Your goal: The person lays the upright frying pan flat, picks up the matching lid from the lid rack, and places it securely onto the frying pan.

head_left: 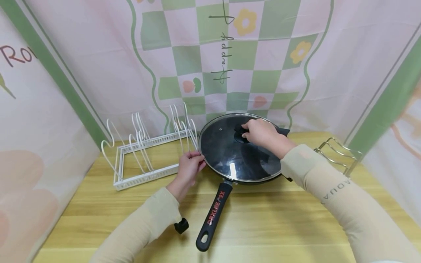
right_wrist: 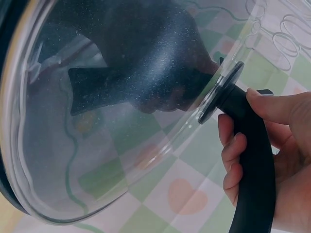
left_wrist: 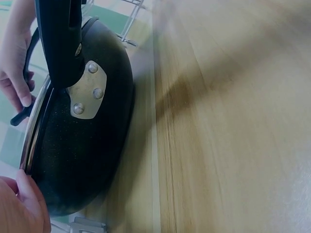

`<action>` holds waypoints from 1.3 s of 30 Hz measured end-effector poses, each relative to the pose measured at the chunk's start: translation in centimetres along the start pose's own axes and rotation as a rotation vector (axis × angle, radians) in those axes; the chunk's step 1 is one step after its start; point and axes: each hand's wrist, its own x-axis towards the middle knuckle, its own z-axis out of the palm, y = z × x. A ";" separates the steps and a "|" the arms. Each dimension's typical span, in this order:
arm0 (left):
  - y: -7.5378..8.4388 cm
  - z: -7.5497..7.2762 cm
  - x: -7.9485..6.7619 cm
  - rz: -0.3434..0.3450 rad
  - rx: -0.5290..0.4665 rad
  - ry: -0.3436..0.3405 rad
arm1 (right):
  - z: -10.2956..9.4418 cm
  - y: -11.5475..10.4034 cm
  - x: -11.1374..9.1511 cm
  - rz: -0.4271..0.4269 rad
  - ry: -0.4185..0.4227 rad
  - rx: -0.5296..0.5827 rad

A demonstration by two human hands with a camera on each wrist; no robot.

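Note:
A black frying pan point(left_wrist: 92, 145) stands on the wooden table, its long black handle point(head_left: 214, 215) pointing toward me. Over it lies a round glass lid point(head_left: 217, 149) with a metal rim. My right hand point(head_left: 263, 133) grips the lid's black knob handle point(right_wrist: 255, 160), fingers curled round one side and the thumb near its base. At the lid's left edge, my left hand point(head_left: 189, 168) pinches the rim between thumb and fingers. In the left wrist view, lid and pan rims lie close together beside that hand's fingertips.
A white rack point(head_left: 148, 177) with upright loops stands left of the pan, close to my left hand. To the right is a gold wire rack point(head_left: 342, 148), partly behind my right sleeve. A patterned curtain point(head_left: 184, 44) hangs behind the table point(head_left: 263, 226).

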 end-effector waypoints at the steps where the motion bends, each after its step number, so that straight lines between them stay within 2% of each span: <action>1: 0.0 0.0 0.0 -0.001 0.000 0.002 | 0.0 0.0 0.0 0.000 0.001 0.002; 21: 0.3 -0.1 0.1 -0.009 0.020 0.026 | 0.1 0.1 0.3 -0.002 -0.024 0.030; 39: 0.5 -0.2 0.6 -0.077 0.047 0.003 | 0.4 0.4 0.1 -0.008 -0.020 0.046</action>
